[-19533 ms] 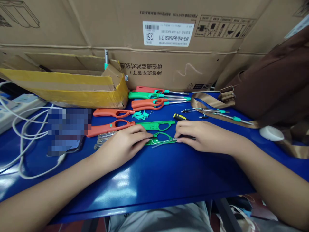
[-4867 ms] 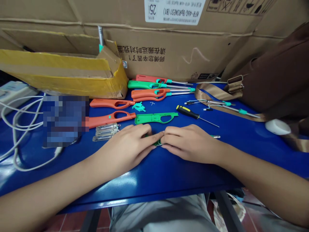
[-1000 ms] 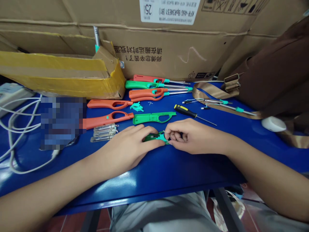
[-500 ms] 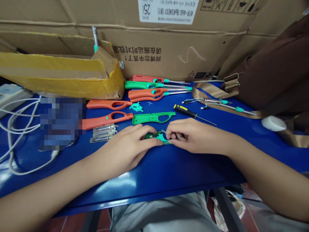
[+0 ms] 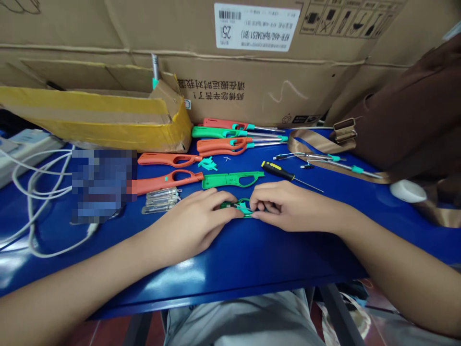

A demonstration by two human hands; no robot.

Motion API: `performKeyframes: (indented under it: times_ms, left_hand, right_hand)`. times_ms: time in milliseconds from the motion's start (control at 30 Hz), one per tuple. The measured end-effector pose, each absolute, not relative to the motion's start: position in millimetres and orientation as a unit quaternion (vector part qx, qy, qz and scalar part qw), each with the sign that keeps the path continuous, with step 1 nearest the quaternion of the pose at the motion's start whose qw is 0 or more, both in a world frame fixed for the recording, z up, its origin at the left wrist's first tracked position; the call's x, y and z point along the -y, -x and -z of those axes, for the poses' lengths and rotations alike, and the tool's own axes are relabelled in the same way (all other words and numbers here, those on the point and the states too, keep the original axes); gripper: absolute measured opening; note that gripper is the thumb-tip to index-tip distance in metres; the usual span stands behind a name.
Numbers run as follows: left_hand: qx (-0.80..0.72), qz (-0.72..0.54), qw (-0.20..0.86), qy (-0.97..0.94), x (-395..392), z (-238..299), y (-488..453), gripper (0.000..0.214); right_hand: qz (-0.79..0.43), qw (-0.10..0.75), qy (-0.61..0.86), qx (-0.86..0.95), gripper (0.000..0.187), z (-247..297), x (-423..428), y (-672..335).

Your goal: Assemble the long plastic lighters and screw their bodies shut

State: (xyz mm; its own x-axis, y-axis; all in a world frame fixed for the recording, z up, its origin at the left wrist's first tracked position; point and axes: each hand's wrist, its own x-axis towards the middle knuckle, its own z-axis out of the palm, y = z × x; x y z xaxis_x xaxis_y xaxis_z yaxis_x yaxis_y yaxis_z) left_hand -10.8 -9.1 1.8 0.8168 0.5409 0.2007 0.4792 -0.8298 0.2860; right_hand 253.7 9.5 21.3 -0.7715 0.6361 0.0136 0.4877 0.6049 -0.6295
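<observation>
My left hand (image 5: 200, 216) grips an open green lighter casing half (image 5: 243, 201) between thumb and fingers, low over the blue table. Inside the casing sit turquoise parts (image 5: 245, 209), partly covered by my fingertips. At the right end of this casing, my right hand (image 5: 288, 206) is closed in a pinch with its fingers curled; what lies between the fingertips is too small to make out. Just behind my hands lies the other green casing half (image 5: 230, 180), hollow side showing. A black and yellow screwdriver (image 5: 276, 169) rests behind my right hand.
Several clear fluid tubes (image 5: 161, 200) lie left, near orange casings (image 5: 169, 181) and turquoise pieces (image 5: 208, 164). Lighters (image 5: 225, 145) line the back beside a taped carton (image 5: 144, 129). Metal lighter rods (image 5: 355, 169), a strap (image 5: 306, 139) and white cables (image 5: 36, 211) lie around.
The camera view has tilted up slightly, so everything sits lower in the picture. My hands stay at the casing; the turquoise part by my right fingertips looks slightly shifted.
</observation>
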Motion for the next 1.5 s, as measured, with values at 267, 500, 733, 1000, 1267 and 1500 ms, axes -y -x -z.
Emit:
performKeyframes:
  times_ms: [267, 500, 733, 1000, 1267, 1500]
  left_hand:
    - [-0.318, -0.245, 0.164, -0.901, -10.8, -16.1, 12.3, 0.020]
    - [-0.426, -0.196, 0.012, -0.883, -53.8, -15.3, 22.7, 0.023]
    - [-0.441, -0.155, 0.009, -0.884, -64.9, -12.1, 16.2, 0.018]
    - [-0.444, -0.119, 0.031, -0.887, -73.9, -14.8, 13.6, 0.023]
    - [-0.448, -0.114, 0.042, -0.886, -78.6, -15.0, 12.9, 0.025]
    - [-0.435, -0.119, 0.055, -0.891, -75.1, -15.2, 7.9, 0.025]
  right_hand:
    - [-0.329, 0.122, 0.325, 0.878, 0.009, -20.3, -9.5, -251.1]
    - [-0.337, 0.133, 0.321, 0.875, 0.009, -20.2, -10.3, -251.3]
    - [-0.325, 0.124, 0.325, 0.879, 0.012, -22.3, -9.3, -250.8]
    - [-0.312, 0.127, 0.323, 0.885, 0.011, -17.2, -9.7, -251.7]
    - [-0.309, 0.128, 0.322, 0.886, 0.012, -16.9, -8.7, -251.7]
    - [-0.306, 0.119, 0.328, 0.886, 0.012, -18.6, -7.8, -251.0]
